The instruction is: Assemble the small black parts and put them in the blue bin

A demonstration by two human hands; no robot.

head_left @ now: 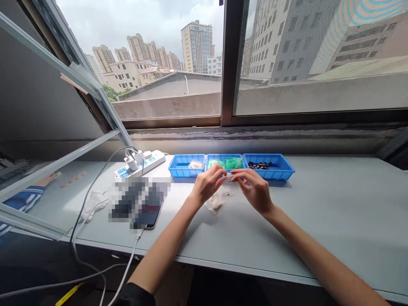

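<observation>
My left hand (208, 183) and my right hand (256, 190) are raised above the table, fingertips almost meeting. The fingers of each are pinched together around something small and seemingly clear, too small to name. Beneath them lies a crumpled, see-through plastic heap (216, 201), partly covered by my left hand. Just behind stand three blue trays in a row. The left tray (178, 171) has some pale pieces (195, 164) in it. Green pieces (233, 163) lie in the middle tray, and small black parts (259, 165) in the right tray (283, 171).
A white power strip (154, 159) with plugs stands at the back left. Nearer are a phone (156, 216) on a white cable (130, 259) and a blurred-out dark item. A metal frame (57, 163) rises on the left, with another person's arm (47, 179) beyond it.
</observation>
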